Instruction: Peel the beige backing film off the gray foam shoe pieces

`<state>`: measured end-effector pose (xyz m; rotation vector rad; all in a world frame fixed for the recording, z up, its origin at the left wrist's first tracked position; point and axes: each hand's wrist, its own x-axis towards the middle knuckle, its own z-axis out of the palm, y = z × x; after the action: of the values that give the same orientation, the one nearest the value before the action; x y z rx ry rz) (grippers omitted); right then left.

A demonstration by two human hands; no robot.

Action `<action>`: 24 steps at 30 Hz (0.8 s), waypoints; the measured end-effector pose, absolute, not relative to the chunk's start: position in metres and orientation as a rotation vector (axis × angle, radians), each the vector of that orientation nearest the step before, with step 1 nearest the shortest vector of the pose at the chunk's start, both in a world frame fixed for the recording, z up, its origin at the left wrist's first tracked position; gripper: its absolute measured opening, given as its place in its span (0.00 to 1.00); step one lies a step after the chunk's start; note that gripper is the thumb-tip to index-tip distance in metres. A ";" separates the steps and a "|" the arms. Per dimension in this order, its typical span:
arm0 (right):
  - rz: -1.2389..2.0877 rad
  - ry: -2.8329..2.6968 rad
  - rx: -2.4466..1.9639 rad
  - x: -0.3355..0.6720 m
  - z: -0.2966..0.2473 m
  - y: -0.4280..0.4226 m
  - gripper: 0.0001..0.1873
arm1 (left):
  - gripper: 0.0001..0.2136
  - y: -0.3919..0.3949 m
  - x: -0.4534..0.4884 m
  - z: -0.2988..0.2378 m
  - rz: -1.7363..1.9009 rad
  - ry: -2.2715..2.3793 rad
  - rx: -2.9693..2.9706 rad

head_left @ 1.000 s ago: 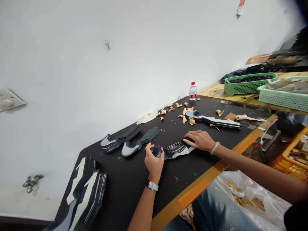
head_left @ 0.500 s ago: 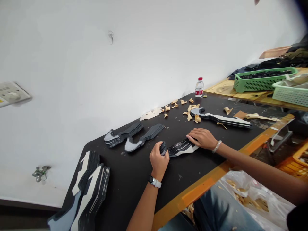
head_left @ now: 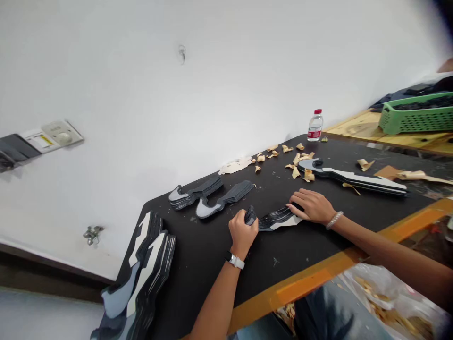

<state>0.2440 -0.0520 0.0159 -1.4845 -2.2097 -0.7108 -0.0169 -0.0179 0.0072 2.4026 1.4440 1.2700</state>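
two hands on one stack point(head_left: 274, 220) of thin dark cut pieces, mid-table. the left hand point(head_left: 242, 231) has changed most: a second ago its fingers sat loose round the stack's near end, thumb up. now it is a tight fist clamped on that end. the right hand point(head_left: 312, 206) stays flat, palm down, fingers straight, pressing the far end onto the table point(head_left: 212, 257). the fan of edges between the hands looks narrower than before, so the pieces seem to be closing up under the squeeze. nothing else on the top has moved. only the view has swung, sliding everything rightward in frame.

now the room. on the near side, the orange edge point(head_left: 318, 278) runs close under both forearms, with a plastic bag point(head_left: 389, 297) below it. on the far side, two grey piles point(head_left: 198, 193) lie just beyond the left hand, near the stack but not touching it. right of the right hand, a long pile point(head_left: 357, 177) sits apart, with paper curls point(head_left: 295, 166) scattered near it and a bottle point(head_left: 314, 125) back by the wall. at the left corner a big pile point(head_left: 145, 264) seems to overhang the table's end. bare black top lies between the left wrist and that big pile, and along the near strip by the orange edge.
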 end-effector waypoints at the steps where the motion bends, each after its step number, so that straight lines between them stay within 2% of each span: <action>1: -0.718 -2.206 -1.481 0.244 0.016 -0.049 0.16 | 0.07 -0.017 -0.017 0.006 1.275 1.461 2.402; 9: -0.625 -2.270 -1.444 0.248 0.016 -0.017 0.18 | 0.05 0.002 -0.006 0.008 1.165 1.716 2.273; 14: -0.499 -2.272 -1.480 0.250 0.012 -0.004 0.20 | 0.07 0.015 -0.001 0.015 1.002 1.838 2.149; 24: -0.196 -2.491 -1.417 0.257 0.016 0.023 0.24 | 0.10 0.006 -0.009 0.037 0.729 1.804 2.003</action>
<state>0.2568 0.0234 0.0158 -1.4170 -2.4911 -0.1957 -0.0091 0.0060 0.0375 2.0027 1.8039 0.7295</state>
